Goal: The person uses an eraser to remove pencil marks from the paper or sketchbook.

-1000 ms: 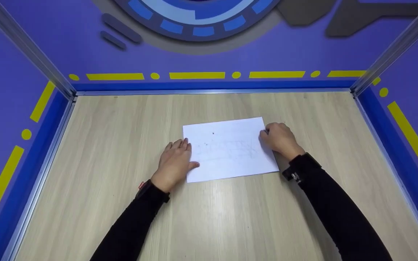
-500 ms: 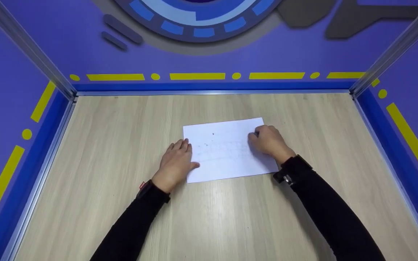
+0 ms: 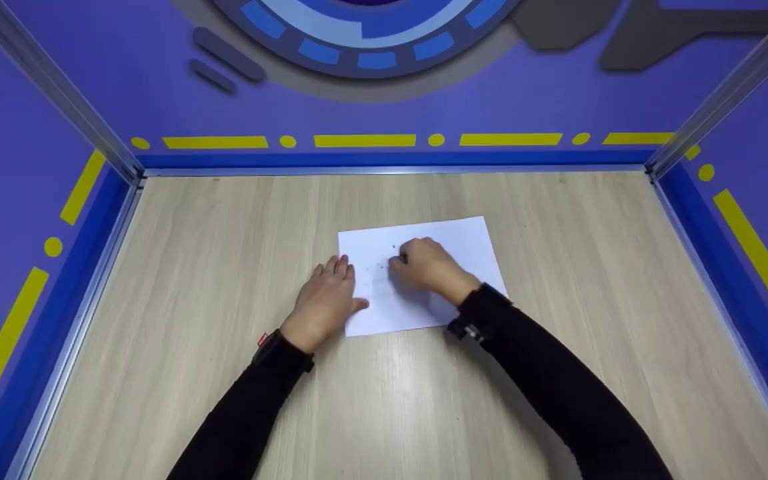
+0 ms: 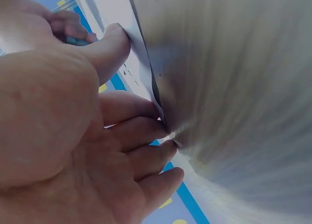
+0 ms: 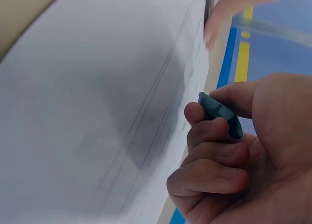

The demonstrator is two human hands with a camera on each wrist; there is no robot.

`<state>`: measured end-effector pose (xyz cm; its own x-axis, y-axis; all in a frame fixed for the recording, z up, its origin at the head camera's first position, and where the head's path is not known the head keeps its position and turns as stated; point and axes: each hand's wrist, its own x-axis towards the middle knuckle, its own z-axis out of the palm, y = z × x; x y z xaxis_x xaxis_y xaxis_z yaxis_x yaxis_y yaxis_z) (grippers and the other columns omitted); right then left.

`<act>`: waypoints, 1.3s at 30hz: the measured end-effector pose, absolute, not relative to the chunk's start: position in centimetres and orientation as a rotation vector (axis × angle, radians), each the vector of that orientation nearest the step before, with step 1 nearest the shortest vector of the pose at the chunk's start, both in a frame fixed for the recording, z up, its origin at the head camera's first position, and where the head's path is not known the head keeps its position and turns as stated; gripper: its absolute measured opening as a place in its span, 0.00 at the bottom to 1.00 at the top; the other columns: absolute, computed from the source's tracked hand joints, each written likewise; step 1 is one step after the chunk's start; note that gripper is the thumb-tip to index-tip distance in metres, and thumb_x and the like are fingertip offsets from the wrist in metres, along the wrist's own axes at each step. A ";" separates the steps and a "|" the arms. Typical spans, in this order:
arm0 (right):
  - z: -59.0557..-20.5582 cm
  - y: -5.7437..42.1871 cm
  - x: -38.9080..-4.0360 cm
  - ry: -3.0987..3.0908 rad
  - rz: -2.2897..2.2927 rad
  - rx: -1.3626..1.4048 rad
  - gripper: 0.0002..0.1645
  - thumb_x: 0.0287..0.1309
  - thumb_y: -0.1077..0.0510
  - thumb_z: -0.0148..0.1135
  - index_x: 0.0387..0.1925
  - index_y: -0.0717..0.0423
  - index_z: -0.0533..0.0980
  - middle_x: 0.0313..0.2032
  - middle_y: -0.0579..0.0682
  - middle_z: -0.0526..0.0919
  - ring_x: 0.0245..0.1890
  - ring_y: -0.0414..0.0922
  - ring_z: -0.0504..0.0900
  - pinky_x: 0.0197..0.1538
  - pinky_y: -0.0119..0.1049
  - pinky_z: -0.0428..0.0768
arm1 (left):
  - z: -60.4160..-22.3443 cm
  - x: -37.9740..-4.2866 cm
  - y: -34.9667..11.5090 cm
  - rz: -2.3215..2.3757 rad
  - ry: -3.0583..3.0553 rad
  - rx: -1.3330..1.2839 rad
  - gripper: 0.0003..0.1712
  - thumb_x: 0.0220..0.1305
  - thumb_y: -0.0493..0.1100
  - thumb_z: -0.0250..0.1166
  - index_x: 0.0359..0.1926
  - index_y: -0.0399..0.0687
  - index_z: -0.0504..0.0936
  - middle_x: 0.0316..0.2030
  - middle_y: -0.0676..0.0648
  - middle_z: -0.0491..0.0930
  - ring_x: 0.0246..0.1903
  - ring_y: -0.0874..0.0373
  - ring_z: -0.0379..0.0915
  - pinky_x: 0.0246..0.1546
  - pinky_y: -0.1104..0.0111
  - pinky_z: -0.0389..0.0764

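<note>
On the worktop, white paper lies under the right grip, long axis stretching sideways towards the left grip, resting, fingers extended, at one end; the right, nearer mid-sheet, pinches a blue-green block.

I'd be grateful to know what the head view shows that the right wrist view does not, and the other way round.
Only the head view: the black sleeves on both arms and the round wall emblem.

Only the right wrist view: the teal colour of the small piece pinched in the right hand, which looks merely dark from the head, and long thin lines distinct on the paper.

Both: the paper, the right hand with its piece, the left hand (only partly in the wrist view) and yellow dashes.
</note>
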<state>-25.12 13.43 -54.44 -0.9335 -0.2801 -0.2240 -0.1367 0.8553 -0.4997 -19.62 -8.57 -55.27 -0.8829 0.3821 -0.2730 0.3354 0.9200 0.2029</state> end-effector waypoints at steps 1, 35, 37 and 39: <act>-54.3 12.6 -25.2 2.724 -0.689 -0.320 0.21 0.76 0.49 0.60 0.27 0.55 0.79 0.29 0.51 0.80 0.35 0.50 0.78 0.45 0.45 0.80 | -55.2 -19.6 -8.6 0.218 2.778 0.535 0.48 0.80 0.62 0.64 0.82 0.29 0.65 0.85 0.30 0.60 0.87 0.35 0.54 0.88 0.44 0.58; -55.7 25.0 -24.9 2.875 -0.692 -0.095 0.20 0.72 0.51 0.61 0.22 0.53 0.72 0.30 0.52 0.75 0.35 0.52 0.74 0.39 0.43 0.69 | -54.8 -19.7 -8.8 0.155 2.764 0.518 0.51 0.80 0.65 0.62 0.84 0.32 0.63 0.86 0.33 0.58 0.88 0.39 0.51 0.89 0.39 0.50; -55.7 26.0 -24.8 2.884 -0.659 -0.068 0.20 0.72 0.52 0.60 0.24 0.56 0.75 0.31 0.54 0.77 0.36 0.52 0.75 0.40 0.44 0.70 | -54.8 -19.6 -8.8 0.166 2.764 0.513 0.51 0.80 0.65 0.62 0.84 0.33 0.63 0.86 0.33 0.58 0.88 0.39 0.51 0.89 0.40 0.50; -55.7 26.5 -24.6 2.889 -0.628 -0.053 0.19 0.72 0.52 0.60 0.25 0.57 0.77 0.32 0.55 0.79 0.37 0.53 0.76 0.41 0.44 0.70 | -55.0 -19.5 -8.8 0.180 2.766 0.505 0.50 0.80 0.65 0.62 0.84 0.33 0.63 0.86 0.34 0.57 0.88 0.39 0.50 0.89 0.40 0.49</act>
